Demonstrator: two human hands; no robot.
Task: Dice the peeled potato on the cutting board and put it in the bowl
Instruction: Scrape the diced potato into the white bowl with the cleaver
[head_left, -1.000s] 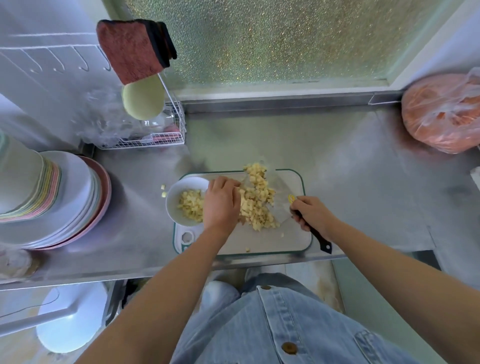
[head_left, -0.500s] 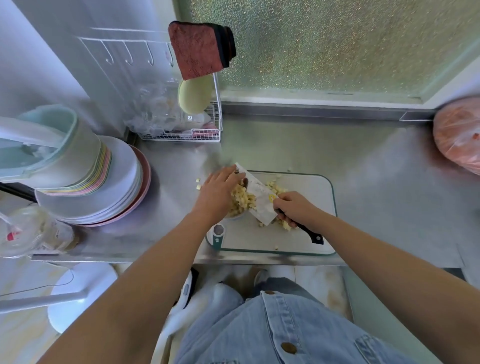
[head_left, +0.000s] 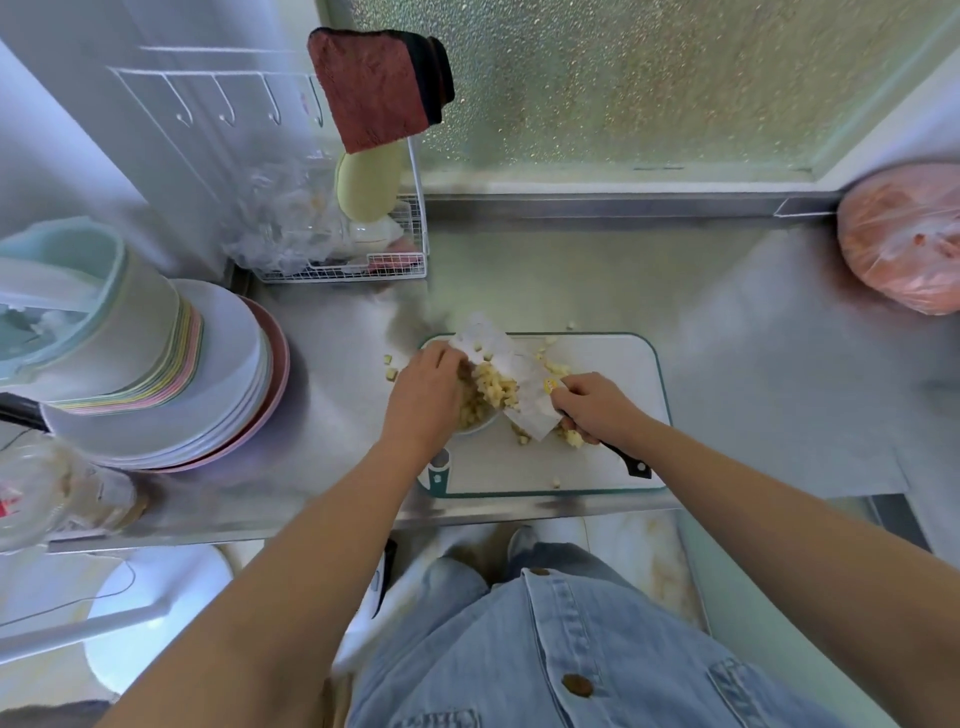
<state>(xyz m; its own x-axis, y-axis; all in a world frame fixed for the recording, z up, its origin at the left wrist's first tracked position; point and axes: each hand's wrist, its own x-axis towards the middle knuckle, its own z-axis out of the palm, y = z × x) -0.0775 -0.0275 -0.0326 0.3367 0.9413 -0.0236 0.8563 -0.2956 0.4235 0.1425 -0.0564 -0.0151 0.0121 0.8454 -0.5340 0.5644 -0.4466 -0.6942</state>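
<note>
Stainless steel covers the bench (head_left: 753, 364), and a white cutting board (head_left: 613, 374) with a green rim lies on it at the centre of the frame, near the front edge. A white bowl (head_left: 480, 427) sits at the board's left end, mostly hidden under the left grip (head_left: 423, 400), with only its lower rim showing. The right grip (head_left: 597, 410), a bare hand, is wrapped round the black handle (head_left: 631, 464) of a broad knife (head_left: 519, 384). The blade slants up and to the left, over the bowl. The diced potato (head_left: 493, 392) is heaped between the blade and the left grip, above and inside the bowl. The left grip lies palm down with loosely bent fingers against the heap and holds nothing. A few dice cling to the blade, some lie on the board below the right grip, and two or three lie on the bench just left of the board.

At the left of the frame stands a stack of plates (head_left: 218, 374) carrying nested pastel bowls. A white wire rack (head_left: 384, 265) sits at the back, above the board, with a red cloth (head_left: 374, 88) hanging over it. An orange plastic bag (head_left: 904, 244) rests at the right edge. A denim shirt (head_left: 545, 649) fills the bottom of the frame.
</note>
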